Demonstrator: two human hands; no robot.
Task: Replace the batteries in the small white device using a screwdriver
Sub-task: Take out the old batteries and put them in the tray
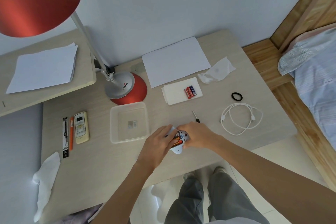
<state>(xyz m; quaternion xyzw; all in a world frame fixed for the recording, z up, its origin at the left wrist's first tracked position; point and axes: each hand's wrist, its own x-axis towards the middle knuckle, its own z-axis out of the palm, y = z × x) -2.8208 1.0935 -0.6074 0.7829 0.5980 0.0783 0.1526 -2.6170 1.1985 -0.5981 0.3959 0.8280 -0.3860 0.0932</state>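
Observation:
The small white device [177, 149] lies on the table between my hands, its battery bay open and showing red batteries [177, 140]. My left hand [158, 142] curls round its left side, and a white piece, perhaps the cover, shows under its fingers. My right hand [197, 135] grips the right side, fingertips at the bay. A small screwdriver [196, 116] lies on the table just beyond my right hand. Three spare batteries [190, 92] rest on a white napkin [174, 94] farther back.
A clear plastic tray [116, 112] holding small parts stands left of my hands. A red desk lamp base [127, 87], paper sheet [174, 60], white cable [241, 118], black hair tie [237, 96], remote [81, 127], pens [68, 132] and tissues [216, 71] lie around.

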